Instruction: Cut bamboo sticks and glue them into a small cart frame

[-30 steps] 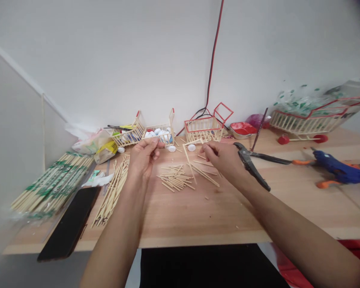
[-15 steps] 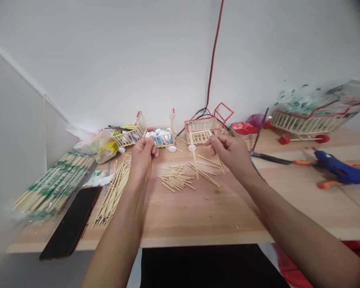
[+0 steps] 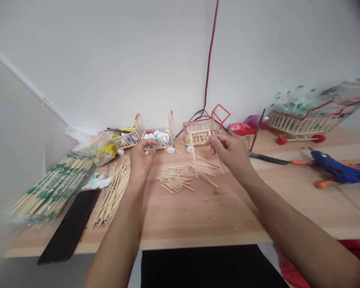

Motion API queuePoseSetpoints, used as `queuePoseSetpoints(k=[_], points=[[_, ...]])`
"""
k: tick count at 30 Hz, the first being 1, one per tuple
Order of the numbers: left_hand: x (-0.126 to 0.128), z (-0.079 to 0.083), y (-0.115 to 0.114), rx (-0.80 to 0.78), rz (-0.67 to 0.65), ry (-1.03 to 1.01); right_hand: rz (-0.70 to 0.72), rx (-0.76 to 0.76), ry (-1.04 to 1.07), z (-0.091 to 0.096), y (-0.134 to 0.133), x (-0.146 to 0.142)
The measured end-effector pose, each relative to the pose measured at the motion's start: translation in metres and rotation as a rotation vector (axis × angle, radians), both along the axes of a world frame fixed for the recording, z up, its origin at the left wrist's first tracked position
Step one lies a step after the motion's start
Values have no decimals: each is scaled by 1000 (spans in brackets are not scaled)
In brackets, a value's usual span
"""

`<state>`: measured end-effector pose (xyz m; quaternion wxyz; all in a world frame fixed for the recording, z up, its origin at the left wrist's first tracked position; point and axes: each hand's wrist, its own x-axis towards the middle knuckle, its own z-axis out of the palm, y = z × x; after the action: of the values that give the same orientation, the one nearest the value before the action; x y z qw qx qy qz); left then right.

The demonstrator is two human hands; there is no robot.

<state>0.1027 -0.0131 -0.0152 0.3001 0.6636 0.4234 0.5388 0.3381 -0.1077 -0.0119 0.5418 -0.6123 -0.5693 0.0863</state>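
Note:
In the middle of the head view, my right hand (image 3: 228, 149) pinches a three-sided frame of thin wooden sticks (image 3: 194, 158) at its upper right corner. The frame hangs above the table, its two long legs pointing down. My left hand (image 3: 142, 156) is up at the left with thumb and forefinger apart, and nothing shows between them. Below and between the hands lies a pile of short cut sticks (image 3: 174, 179), with several longer sticks (image 3: 205, 176) to its right. Behind the held frame stands a small stick-built cart (image 3: 186, 127) with a red rim.
Two small carts (image 3: 160, 140) stand behind my left hand. Long sticks (image 3: 112, 196), a phone (image 3: 70, 226) and packaged chopsticks (image 3: 52, 186) lie left. To the right are a red paint tray (image 3: 241, 129), a brush (image 3: 258, 130), a blue glue gun (image 3: 333, 164) and a larger cart (image 3: 300, 122).
My left thumb and forefinger, closed together before, have spread apart. My right hand keeps its pinch on the stick frame. The whole view has shifted slightly.

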Motion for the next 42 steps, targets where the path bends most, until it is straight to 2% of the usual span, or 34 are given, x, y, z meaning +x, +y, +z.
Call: queuePoseSetpoints(k=[4,11,13,18,23,28,42], points=[[1,5,-6,79,74,147,16,-5,2,-1,1,0],[11,8,-15,71,76,56,25,-13,3,-4,2,-1],[16,5,-16,-5,-18,-8,34,-13,12,-4,2,-1],[34,-4,-28,-328,-385,-110,37,-21,9,-5,2,-2],[46,-9,-41,-441,-566,-100,43,-32,4,-7,3,-3],[46,-13,-41,-542,-638,-142,62,-77,38,-8,4,-3],[48,-9,-45,-619,-637,-179,104,-145,136,-14,9,-2]])
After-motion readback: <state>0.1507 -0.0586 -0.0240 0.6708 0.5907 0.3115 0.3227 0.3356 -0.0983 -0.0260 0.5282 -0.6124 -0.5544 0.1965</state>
